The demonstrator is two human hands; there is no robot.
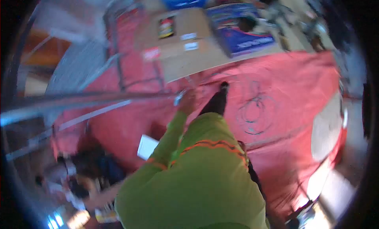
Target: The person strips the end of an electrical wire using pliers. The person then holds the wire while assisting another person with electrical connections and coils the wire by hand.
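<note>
My left hand (188, 101) reaches forward from a green sleeve (167, 142), over the red sheet (276, 79). Motion blur smears its fingers. Beside it, a small pale object (179, 98) meets the end of a long grey pole (98, 99) that runs in from the left edge. Whether the hand grips either one cannot be made out. My right hand does not show. A loose coil of thin wire (254, 115) lies on the sheet, right of my dark-clad leg (215, 102).
A flattened cardboard box (173, 55) and a purple printed box (248, 43) lie ahead, with blurred clutter at the far right. A white rectangle (147, 147) sits left of my arm. At the lower left is what looks like another person (81, 185).
</note>
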